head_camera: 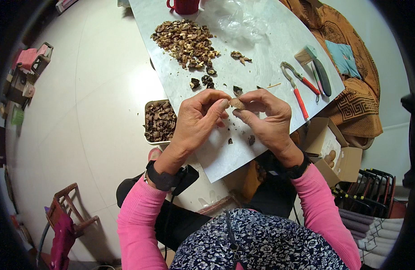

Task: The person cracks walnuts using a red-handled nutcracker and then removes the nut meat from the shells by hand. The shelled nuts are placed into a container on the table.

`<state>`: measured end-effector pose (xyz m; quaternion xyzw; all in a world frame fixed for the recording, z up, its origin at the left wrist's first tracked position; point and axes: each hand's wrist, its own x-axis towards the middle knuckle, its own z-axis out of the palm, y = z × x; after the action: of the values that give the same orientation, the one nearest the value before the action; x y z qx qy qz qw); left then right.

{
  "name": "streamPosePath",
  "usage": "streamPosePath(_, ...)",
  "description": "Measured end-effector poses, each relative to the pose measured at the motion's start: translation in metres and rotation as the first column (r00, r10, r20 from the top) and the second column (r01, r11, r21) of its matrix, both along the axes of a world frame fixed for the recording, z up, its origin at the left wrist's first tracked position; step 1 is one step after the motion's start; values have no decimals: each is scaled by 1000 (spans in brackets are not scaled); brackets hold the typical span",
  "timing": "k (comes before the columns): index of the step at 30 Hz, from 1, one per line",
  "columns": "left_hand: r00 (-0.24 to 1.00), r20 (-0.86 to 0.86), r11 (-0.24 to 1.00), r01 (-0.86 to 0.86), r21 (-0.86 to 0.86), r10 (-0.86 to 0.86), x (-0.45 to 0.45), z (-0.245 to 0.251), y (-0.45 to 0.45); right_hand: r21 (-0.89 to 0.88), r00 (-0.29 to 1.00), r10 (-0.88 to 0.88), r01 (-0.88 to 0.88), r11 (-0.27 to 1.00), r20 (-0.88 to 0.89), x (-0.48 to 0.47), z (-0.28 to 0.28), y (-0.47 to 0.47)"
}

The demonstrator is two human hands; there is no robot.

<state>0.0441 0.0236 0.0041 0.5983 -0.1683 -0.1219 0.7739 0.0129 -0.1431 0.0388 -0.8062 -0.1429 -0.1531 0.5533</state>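
Observation:
In my right hand (270,116), between thumb and fingers, is a light-brown piece of walnut (237,103). My left hand (204,118) pinches at its left end with thumb and forefinger; the fingertips hide the exact contact. Both hands are just above the near end of the white table (221,162). Below them lie dark shell bits (251,139) and crumbs. Just beyond the fingers is another dark shell piece (237,90). A large heap of walnut kernels (185,40) spreads farther up the table, with a few dark clumps (207,81) at its near side.
Red-handled nutcracker pliers (297,87) and a black-handled brush (320,74) lie at the right. A tub of shells (159,121) stands left of the table. A red mug (184,6) and clear plastic bag (234,20) are at the far end. An open cardboard box (349,165) holds walnuts.

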Motion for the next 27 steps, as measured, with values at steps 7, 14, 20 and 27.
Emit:
streamPosePath(7,1000,10,994,-5,109,4,0,-1,2,-33,985,29,-35,999,-171,10,-7,-19)
streamPosePath(14,997,35,996,-69,47,68,0,-2,0,-144,983,84,-108,984,-165,19,-15,-14)
streamPosePath(20,994,42,995,-99,25,98,-1,-3,0,-37,981,52,-60,998,-187,17,-9,-12)
streamPosePath(27,997,-1,997,-73,-19,73,2,-3,0,-165,970,48,-90,982,-239,20,-8,-15)
